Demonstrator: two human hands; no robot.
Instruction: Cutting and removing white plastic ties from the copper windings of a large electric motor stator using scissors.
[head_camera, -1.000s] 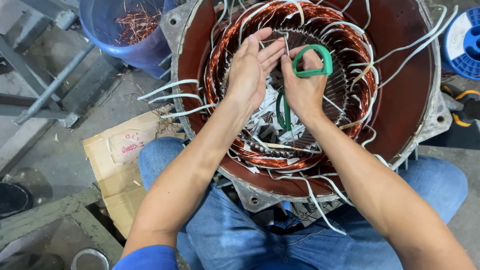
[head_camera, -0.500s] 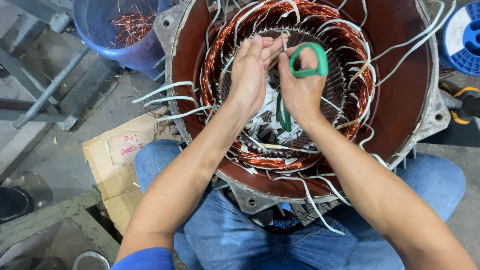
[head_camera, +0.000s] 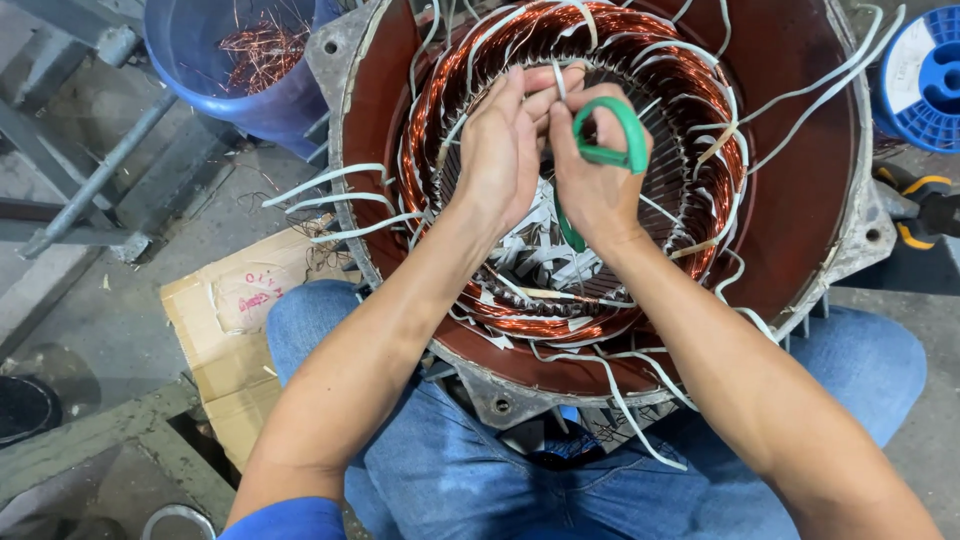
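A large electric motor stator (head_camera: 800, 200) with a rust-red housing rests against my knees, its copper windings (head_camera: 700, 130) ringed with white insulating sleeves. Both hands are inside the bore near the top of the coil. My right hand (head_camera: 590, 185) grips green-handled scissors (head_camera: 610, 140), thumb through one loop, with the second green handle hanging below the palm. My left hand (head_camera: 505, 150) pinches a thin white sleeve (head_camera: 558, 80) between fingertips, touching my right hand's fingers. The scissor blades are hidden behind the hands.
A blue bucket (head_camera: 200, 80) holding scrap copper wire stands at upper left. Flattened cardboard (head_camera: 235, 330) lies on the concrete floor beside my left leg. A blue wire spool (head_camera: 925, 80) and a yellow-black tool (head_camera: 920, 205) sit at the right. Grey metal bars (head_camera: 90, 190) cross the left.
Both hands have drawn closer together at the top of the winding. My left fingers have closed on the white sleeve, and the scissors have tilted slightly.
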